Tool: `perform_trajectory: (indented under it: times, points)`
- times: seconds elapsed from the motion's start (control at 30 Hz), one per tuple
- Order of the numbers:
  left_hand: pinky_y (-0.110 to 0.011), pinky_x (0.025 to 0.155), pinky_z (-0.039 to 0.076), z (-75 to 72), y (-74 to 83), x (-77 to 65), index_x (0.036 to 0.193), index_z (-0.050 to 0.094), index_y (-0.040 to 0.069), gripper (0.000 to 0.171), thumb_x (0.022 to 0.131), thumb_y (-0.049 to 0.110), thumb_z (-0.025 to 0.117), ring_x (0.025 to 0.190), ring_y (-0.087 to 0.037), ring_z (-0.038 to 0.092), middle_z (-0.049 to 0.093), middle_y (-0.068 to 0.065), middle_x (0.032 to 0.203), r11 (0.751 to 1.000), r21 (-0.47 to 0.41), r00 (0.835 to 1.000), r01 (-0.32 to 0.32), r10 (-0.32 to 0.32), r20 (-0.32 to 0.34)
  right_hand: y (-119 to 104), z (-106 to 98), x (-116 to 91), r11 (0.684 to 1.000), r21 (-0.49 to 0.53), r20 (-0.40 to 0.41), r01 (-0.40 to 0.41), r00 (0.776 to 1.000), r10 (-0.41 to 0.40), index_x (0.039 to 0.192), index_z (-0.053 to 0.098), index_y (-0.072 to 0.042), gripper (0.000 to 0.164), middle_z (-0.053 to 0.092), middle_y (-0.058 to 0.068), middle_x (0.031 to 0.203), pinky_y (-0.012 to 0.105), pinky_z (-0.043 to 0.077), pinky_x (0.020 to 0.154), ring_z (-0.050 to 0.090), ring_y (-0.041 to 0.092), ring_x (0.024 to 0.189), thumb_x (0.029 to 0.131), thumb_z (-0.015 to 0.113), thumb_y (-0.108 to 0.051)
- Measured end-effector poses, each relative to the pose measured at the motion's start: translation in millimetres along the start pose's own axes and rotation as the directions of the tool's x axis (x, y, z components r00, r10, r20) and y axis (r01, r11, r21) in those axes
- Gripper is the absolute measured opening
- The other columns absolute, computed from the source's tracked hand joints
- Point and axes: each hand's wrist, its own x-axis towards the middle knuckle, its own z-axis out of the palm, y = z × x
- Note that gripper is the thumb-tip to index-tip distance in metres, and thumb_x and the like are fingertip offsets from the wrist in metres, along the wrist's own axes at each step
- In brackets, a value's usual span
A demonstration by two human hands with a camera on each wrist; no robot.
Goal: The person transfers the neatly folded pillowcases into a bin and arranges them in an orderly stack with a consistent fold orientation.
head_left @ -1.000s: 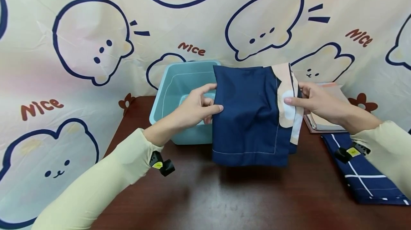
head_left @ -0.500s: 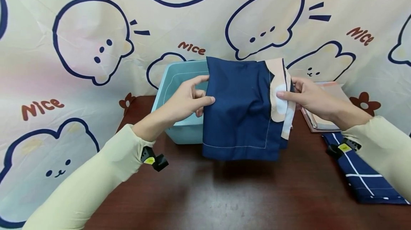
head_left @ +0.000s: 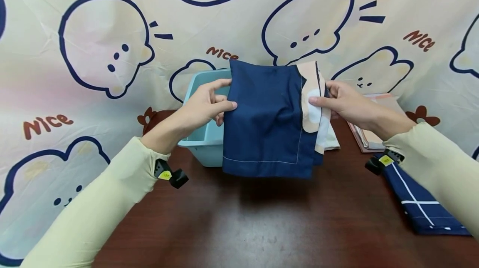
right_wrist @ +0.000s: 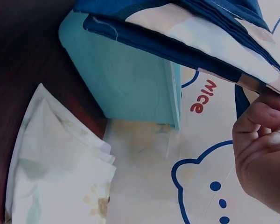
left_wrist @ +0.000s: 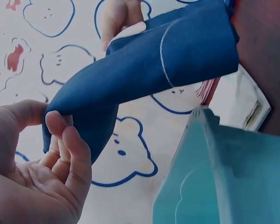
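Both hands hold up a folded navy cloth (head_left: 265, 118) with a peach-and-white patterned strip down its right side. My left hand (head_left: 203, 103) pinches its left edge between thumb and fingers. On the opposite edge my right hand (head_left: 353, 103) grips the patterned layers, thumb in front. The cloth hangs above the table, partly covering a light-blue plastic bin (head_left: 209, 151). In the left wrist view the cloth (left_wrist: 144, 60) curves over from the pinched corner, near the bin's rim (left_wrist: 212, 163). Its several layers show edge-on in the right wrist view.
Behind the cloth lies a folded white floral cloth (right_wrist: 60, 163), mostly hidden in the head view. Folded peach and cream cloths (head_left: 374, 135) are at the back right. A navy cloth with white lines (head_left: 415, 201) lies at the right of the dark wooden table (head_left: 262, 226).
Both hands have carried the navy cloth left and slightly up, so it covers more of the bin. The white cloth behind it now shows at its right.
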Motion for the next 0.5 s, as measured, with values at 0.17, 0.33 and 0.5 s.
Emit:
perform_trajectory:
  times: [0.17, 0.33, 0.5]
  points:
    - [-0.032, 0.067, 0.053, -11.9, -2.8, 3.2, 0.159, 0.029, 0.018, 0.066, 0.101, 0.016, 0.060, 0.055, -0.017, 0.056, 0.069, -0.001, 0.073, 1.000, 0.027, 1.000, 0.013, -0.013, -0.007, -5, 5, 12, 1.000, -0.018, -0.022, -0.025, 0.999, 0.025, 0.144, 0.040, -0.003, 0.049, 0.075, -0.008, 0.092, 0.027, 0.060, 0.076, 0.072, 0.008, 0.087, 0.104, 0.058, -0.025]
    - [-0.032, 0.068, 0.055, -22.1, -9.6, 7.6, 0.159, 0.029, 0.017, 0.065, 0.101, 0.015, 0.059, 0.054, -0.016, 0.056, 0.069, 0.000, 0.074, 0.999, 0.040, 1.000, 0.026, -0.026, -0.007, -6, 10, 24, 1.000, 0.010, 0.007, -0.008, 1.000, 0.008, 0.139, 0.044, -0.005, 0.040, 0.076, -0.008, 0.089, 0.027, 0.057, 0.074, 0.070, 0.007, 0.082, 0.105, 0.055, -0.023]
    - [-0.031, 0.069, 0.055, -31.6, -13.9, 10.1, 0.159, 0.028, 0.016, 0.065, 0.101, 0.013, 0.058, 0.053, -0.015, 0.056, 0.068, 0.002, 0.072, 0.998, 0.046, 0.999, 0.044, -0.043, -0.013, -8, 16, 37, 1.000, 0.005, 0.016, -0.001, 1.000, 0.001, 0.138, 0.046, -0.006, 0.037, 0.076, -0.009, 0.085, 0.027, 0.056, 0.074, 0.069, 0.006, 0.081, 0.106, 0.054, -0.023]
